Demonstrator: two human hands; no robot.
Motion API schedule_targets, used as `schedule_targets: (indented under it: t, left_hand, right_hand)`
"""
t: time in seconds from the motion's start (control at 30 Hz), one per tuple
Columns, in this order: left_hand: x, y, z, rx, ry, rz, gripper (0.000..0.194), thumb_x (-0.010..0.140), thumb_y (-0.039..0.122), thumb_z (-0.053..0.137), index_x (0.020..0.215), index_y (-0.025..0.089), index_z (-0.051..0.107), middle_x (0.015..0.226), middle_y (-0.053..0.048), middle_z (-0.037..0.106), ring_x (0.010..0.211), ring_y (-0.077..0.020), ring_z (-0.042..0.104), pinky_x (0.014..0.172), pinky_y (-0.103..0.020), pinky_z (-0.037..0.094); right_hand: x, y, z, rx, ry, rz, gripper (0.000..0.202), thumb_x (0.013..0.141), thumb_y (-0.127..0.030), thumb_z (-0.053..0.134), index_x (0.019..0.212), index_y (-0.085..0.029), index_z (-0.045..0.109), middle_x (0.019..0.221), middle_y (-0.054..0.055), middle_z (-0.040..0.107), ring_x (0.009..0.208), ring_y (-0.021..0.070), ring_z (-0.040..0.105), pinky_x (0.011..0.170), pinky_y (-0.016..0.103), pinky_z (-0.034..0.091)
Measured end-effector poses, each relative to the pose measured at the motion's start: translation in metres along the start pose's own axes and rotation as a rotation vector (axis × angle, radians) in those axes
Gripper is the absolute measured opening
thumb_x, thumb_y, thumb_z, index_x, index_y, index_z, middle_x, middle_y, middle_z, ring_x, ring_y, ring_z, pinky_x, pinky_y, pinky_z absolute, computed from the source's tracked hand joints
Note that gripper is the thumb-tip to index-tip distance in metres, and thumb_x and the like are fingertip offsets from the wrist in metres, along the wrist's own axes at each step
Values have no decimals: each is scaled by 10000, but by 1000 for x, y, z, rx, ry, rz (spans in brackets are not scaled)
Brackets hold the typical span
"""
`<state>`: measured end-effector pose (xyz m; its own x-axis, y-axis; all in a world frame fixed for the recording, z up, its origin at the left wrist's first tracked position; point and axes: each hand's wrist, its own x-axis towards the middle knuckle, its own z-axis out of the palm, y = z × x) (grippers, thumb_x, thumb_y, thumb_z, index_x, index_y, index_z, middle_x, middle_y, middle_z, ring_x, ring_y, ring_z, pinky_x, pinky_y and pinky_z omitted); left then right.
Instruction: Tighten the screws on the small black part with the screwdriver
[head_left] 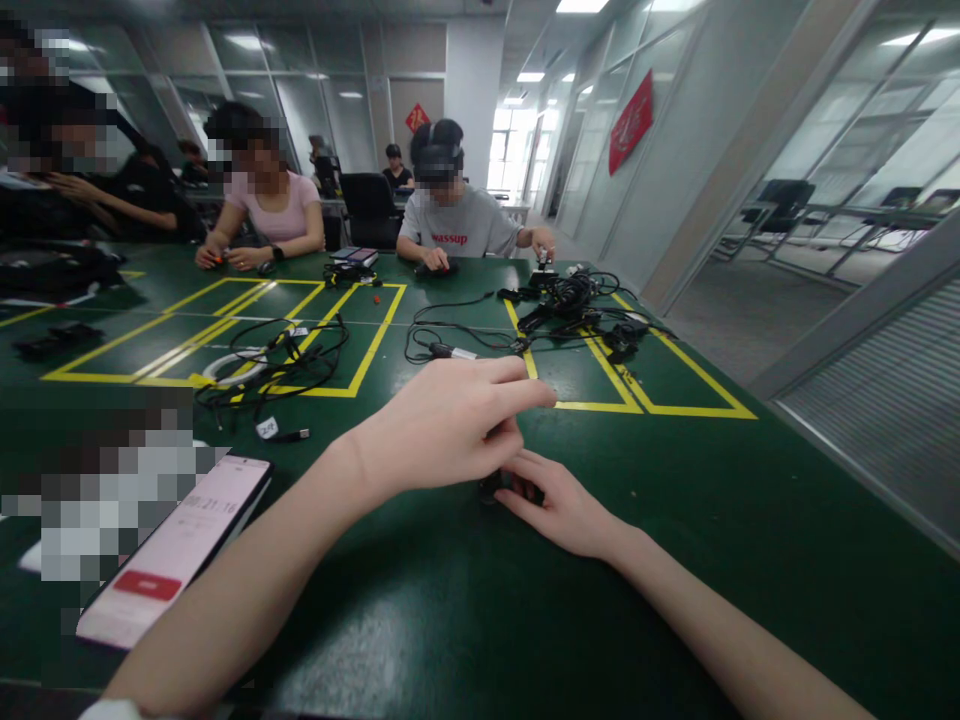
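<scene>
Head camera view: a person's left hand (465, 415), fingers bent, reaches over the right hand (566, 505), covering part of it; whether the left grips anything or touches the right cannot be told. The right hand's fingers close around a small black object (490, 488) low over the tabletop, too hidden to identify. Pixelation blots out whatever lies beside a phone (161, 560) near the left forearm, and both forearms run out of frame.

Yellow tape (705, 411) marks off rectangles on the glossy green table (720, 560). Tangled black cables (292, 345) lie across the left markings, with a denser cable pile (570, 292) on the right. Across the table sit co-workers in a gray shirt (480, 225) and a pink top (279, 215), their faces pixelated, in an office with glass partitions and a red wall hanging (631, 122).
</scene>
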<state>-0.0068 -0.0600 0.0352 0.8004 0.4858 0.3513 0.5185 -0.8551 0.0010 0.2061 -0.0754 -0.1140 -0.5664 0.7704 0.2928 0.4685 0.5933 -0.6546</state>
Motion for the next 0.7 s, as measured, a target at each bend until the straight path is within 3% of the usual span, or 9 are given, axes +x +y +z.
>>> schedule_targets:
  t: [0.13,0.33,0.53,0.7]
  left_hand:
    - [0,1,0,17,-6,-43,335,996,190,433,1209,217,690,1085,-55,711,870,-172,693,681,-262,474]
    - [1,1,-1,-29,-2,21,336,890,149,515,1160,201,708,1001,-50,703,899,-185,676,738,-280,484]
    - [0,0,0,-19,-10,-21,319,1014,202,432,1188,210,699,1080,-56,702,895,-173,687,692,-269,472]
    - [-1,0,-1,-28,6,41,305,908,157,523,1142,195,715,1007,-58,683,911,-191,666,757,-282,501]
  right_hand:
    - [0,0,0,10,-7,13,158,996,-221,594,1127,-179,672,983,51,653,727,152,592,663,275,503]
    - [-1,1,0,-1,24,-21,122,1001,-256,600,1075,-190,671,938,35,642,703,150,572,654,276,489]
    - [-1,-2,-1,-2,-11,6,171,1006,-243,587,1139,-175,668,998,55,655,732,156,595,675,285,501]
    - [-1,0,-1,-4,18,-28,115,1001,-237,597,1074,-178,664,937,33,630,710,149,578,658,274,480]
